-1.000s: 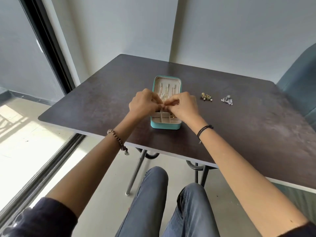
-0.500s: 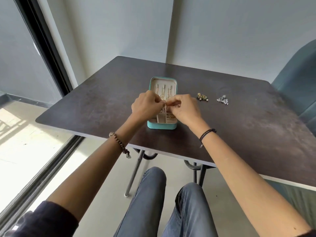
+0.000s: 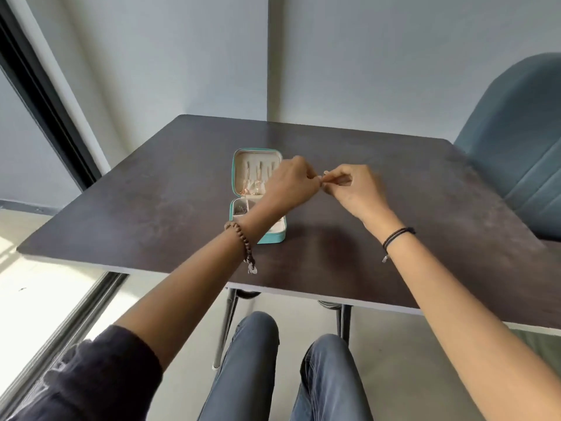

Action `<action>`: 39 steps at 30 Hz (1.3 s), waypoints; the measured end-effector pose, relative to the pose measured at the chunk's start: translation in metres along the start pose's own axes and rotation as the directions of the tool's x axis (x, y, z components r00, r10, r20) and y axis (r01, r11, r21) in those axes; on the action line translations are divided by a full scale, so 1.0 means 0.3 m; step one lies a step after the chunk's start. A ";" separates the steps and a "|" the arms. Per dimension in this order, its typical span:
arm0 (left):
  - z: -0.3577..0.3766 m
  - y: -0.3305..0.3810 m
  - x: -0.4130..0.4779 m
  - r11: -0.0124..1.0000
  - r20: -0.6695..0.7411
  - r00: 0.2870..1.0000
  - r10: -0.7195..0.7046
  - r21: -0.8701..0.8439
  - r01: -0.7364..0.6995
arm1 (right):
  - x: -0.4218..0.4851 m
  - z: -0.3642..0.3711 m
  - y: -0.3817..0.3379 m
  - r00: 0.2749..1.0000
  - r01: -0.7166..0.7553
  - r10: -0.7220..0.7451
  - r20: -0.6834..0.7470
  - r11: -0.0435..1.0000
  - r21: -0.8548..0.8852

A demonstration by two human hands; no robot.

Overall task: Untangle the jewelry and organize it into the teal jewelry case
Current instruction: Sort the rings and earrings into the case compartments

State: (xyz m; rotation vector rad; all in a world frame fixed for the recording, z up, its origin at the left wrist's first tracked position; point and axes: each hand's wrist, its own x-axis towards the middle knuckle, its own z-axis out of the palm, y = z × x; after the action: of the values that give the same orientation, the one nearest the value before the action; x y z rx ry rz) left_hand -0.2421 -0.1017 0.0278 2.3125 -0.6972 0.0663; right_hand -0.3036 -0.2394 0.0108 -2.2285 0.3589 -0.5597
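Fingertips of left hand (image 3: pixel 288 184) and right hand (image 3: pixel 353 191) meet beside teal case (image 3: pixel 274 238).

Both arms are being held outstretched, with the left hand (image 3: pixel 288 186) and right hand (image 3: pixel 355 191) being held fingertip to fingertip, fingers (image 3: pixel 336 178) curled.

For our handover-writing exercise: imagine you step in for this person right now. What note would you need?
Hands: the left hand and right hand meet fingertip to fingertip just right of the case. Both pinch a small jewelry piece, too tiny to identify.
Things: the teal jewelry case lies open on the table. There are chains in its lid and small items in a left compartment.
Done: some pieces stowed.
Left: free the pinched piece and put it in the case.
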 end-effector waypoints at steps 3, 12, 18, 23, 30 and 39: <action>0.066 0.064 0.072 0.999 0.075 0.997 0.024 -0.031 -0.022 | 0.045 -0.077 0.057 0.999 -0.005 0.001 -0.052 0.998 -0.068; 0.275 0.143 0.247 0.997 0.173 0.982 0.080 -0.008 -0.080 | 0.163 -0.202 0.262 0.972 -0.166 0.139 -0.188 0.977 -0.136; 0.384 0.169 0.292 0.998 0.147 0.987 0.067 -0.012 -0.066 | 0.196 -0.188 0.334 0.988 -0.093 0.061 -0.144 0.969 -0.230; 0.433 0.178 0.309 0.997 0.063 0.996 0.063 -0.040 -0.061 | 0.234 -0.171 0.364 0.998 0.006 -0.020 -0.057 0.969 -0.246; 0.450 0.173 0.320 0.998 0.026 0.998 0.049 -0.051 -0.048 | 0.240 -0.132 0.408 0.998 0.026 -0.040 -0.054 0.970 -0.243; 0.510 0.186 0.320 0.997 -0.014 1.000 -0.009 -0.072 0.008 | 0.232 -0.144 0.408 0.991 0.001 -0.026 -0.131 0.982 -0.187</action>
State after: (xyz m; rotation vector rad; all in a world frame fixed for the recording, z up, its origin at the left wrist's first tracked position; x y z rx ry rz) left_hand -0.2106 -0.2792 -0.0290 2.2439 -0.6712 0.0529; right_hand -0.2743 -0.3753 -0.0375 -2.3809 0.4827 -0.7101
